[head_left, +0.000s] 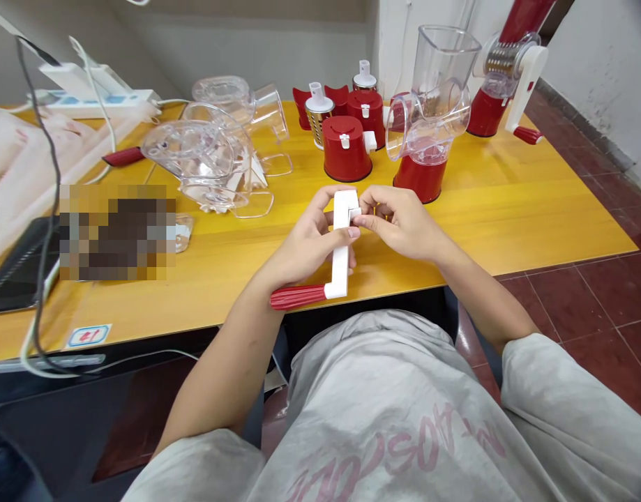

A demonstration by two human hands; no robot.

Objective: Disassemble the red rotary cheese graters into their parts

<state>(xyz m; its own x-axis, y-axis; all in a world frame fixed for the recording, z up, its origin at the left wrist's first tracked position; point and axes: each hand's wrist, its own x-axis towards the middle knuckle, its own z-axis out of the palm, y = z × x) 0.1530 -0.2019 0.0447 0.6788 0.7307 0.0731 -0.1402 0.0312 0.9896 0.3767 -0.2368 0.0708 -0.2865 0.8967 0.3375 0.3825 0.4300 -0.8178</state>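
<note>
A white crank handle [341, 258] with a red ribbed grip [298, 298] is held above the front edge of the table. My left hand [314, 233] is wrapped round its white arm, thumb across the front. At the crank's upper end, my right hand [396, 219] pinches a small white piece [355, 213] against its side. Whether that piece is joined to the crank, I cannot tell. Just beyond my hands stand a red round base [346, 150] with a white clip and a clear plastic grater housing [430, 118] on a red base [420, 174].
Several clear plastic housings [210, 139] lie in a pile at the left. A metal grater drum [319, 115] stands behind the red base. An assembled rotary grater [501, 77] is at the back right. A power strip [100, 101] and cables [42, 174] occupy the far left.
</note>
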